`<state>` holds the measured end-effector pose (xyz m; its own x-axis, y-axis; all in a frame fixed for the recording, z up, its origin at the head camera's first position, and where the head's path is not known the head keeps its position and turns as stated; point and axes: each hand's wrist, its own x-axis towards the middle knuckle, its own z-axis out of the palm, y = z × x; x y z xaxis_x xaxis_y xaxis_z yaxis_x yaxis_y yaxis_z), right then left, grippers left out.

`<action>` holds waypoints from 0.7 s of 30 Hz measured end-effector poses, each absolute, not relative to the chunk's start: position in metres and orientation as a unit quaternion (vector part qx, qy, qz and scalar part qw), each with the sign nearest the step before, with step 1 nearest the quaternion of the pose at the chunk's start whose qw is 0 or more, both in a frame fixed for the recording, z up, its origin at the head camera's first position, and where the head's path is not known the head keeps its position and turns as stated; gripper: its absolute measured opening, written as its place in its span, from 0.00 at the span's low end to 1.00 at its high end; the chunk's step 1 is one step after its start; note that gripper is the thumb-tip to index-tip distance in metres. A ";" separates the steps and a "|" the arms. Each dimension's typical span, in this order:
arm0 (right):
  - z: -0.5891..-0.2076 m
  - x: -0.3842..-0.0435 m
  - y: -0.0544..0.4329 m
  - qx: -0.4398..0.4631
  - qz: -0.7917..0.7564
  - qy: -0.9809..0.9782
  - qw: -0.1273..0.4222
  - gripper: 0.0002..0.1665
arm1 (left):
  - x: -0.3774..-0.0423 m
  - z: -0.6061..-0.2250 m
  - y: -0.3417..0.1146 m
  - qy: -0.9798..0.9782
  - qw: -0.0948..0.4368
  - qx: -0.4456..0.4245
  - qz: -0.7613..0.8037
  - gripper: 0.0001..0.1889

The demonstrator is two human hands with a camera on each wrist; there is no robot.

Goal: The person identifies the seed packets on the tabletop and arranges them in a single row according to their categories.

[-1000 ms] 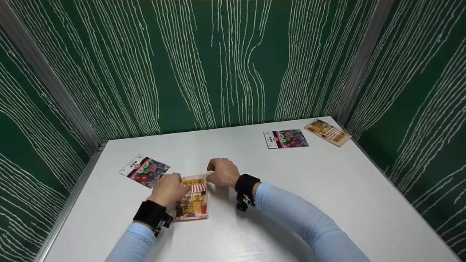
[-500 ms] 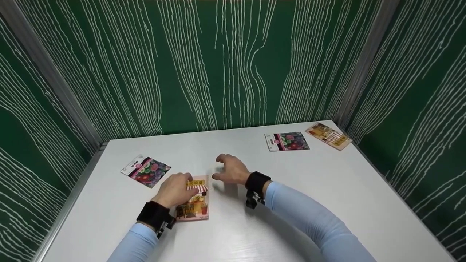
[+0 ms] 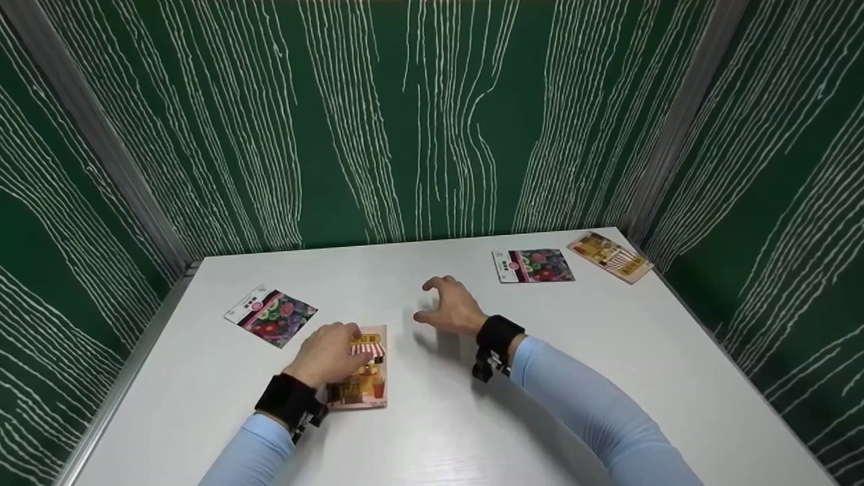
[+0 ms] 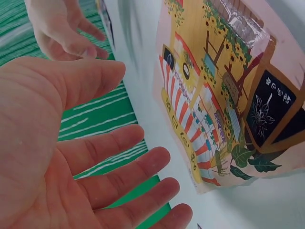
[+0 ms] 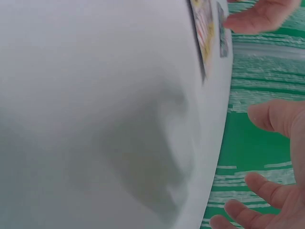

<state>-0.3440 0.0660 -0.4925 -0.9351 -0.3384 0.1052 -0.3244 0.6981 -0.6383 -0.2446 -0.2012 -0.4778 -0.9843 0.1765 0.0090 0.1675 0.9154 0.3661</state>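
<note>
A pink-edged, orange seed packet with a striped-awning picture lies flat on the table. My left hand hovers over its left half, hiding part of it. In the left wrist view, that hand's fingers are spread and apart from the packet's printed face. Right of the packet, my right hand is held above the table with thumb and fingers apart, holding nothing. The right wrist view shows its parted fingers and a shadow on the white surface below.
A flower-picture packet lies to the left on the white table. A similar flower packet and another orange packet lie at the back right. Green walls with white lines enclose the table.
My right hand has drawn away from the packet's top right corner, moving right and farther back, its fingers spreading. My left hand has shifted slightly right over the packet, which stays in place.
</note>
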 end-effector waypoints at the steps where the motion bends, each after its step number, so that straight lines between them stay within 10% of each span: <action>1: -0.493 -0.345 0.069 -0.178 -0.350 0.920 0.009 0.40 | -0.244 -0.478 -0.201 0.978 0.013 0.088 0.187 0.23; 21: -0.497 -0.364 0.143 -0.118 -0.337 0.934 0.000 0.43 | -0.240 -0.480 -0.201 0.979 0.011 0.082 0.188 0.25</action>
<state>-0.3645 0.1435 -0.4974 -0.9721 -0.2201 0.0805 -0.2208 0.7444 -0.6302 -0.2399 -0.2011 -0.4798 -0.9863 0.1647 0.0096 0.1565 0.9155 0.3707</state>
